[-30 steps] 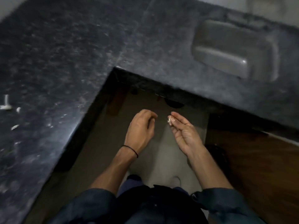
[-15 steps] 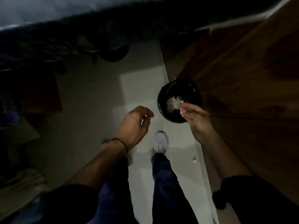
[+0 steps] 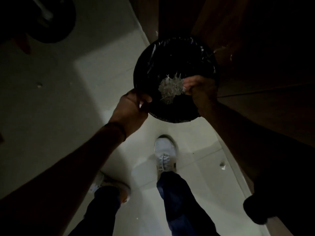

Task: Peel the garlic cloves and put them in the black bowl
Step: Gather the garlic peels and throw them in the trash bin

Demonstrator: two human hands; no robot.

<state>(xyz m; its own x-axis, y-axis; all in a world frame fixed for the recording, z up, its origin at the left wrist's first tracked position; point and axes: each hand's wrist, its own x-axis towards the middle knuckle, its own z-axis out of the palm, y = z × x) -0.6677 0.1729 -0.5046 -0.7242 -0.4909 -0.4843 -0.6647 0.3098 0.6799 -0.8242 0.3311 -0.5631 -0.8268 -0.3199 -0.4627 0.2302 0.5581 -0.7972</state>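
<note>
Left hand: the left hand (image 3: 132, 108) has its fingers curled in and its thumb tip over the near-left rim of the black container (image 3: 139, 72). Whether it grips the rim or holds something inside the curl cannot be told in this dim light.
Right hand: the right hand (image 3: 201, 89) shows its back, over the container's right half, with the fingertips (image 3: 187, 84) pointing left. Whether they pinch anything cannot be told.
Wristband: a dark wristband (image 3: 121, 132) circles the left wrist.
Black container: round, with a shiny, crinkled inner wall. It lies between the two hands and ahead of the feet.
Pale heap: a pale heap (image 3: 171, 87) of thin papery scraps — possibly garlic skins — sits inside the container, just beside the right fingertips and apart from the left thumb.
Floor: pale floor (image 3: 102, 57) carrying two small light scraps, one far left (image 3: 39, 84) and one near the right arm (image 3: 222, 165).
Feet: a white right shoe (image 3: 165, 147) below the container and the left shoe (image 3: 100, 183) further back, both under dark blue trousers (image 3: 173, 193).
Surroundings: a brown wooden cabinet (image 3: 264, 48) right of the container — and a dark round object (image 3: 56, 23) at the upper left.
</note>
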